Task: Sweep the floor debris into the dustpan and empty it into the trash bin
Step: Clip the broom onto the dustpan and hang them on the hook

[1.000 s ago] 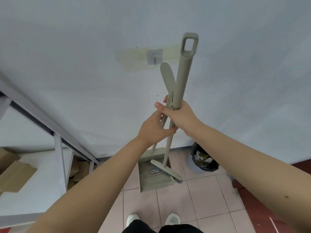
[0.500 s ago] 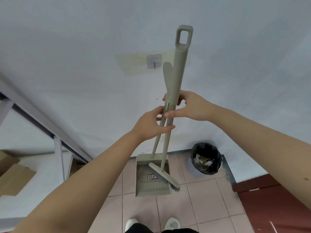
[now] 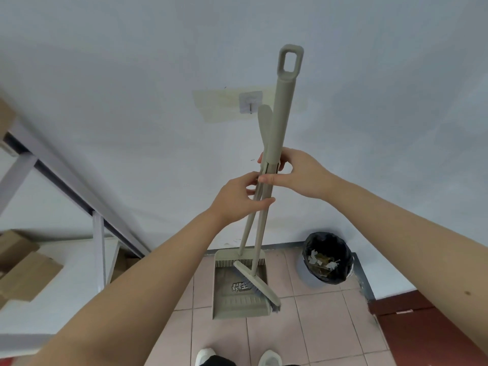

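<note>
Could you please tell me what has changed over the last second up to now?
The right hand loosened from a full wrap round the thick beige plastic broom handle to a pinch of thumb and fingertips. The left hand still grips the thin beige dustpan handle; the broom head still lies in the beige dustpan, and the black-lined trash bin stays put.

The only print that shows sits on the dustpan (image 3: pixel 239 303): a dark label (image 3: pixel 240 286) on the flat inner face of its tray, just below the comb teeth, bearing one row of pale, bold Chinese characters. They are small and blurred (the last and largest looks like 尘, the rest cannot be told for sure). The label's right end runs under the head of the broom (image 3: pixel 260 282), whose bristles hide that edge
</note>
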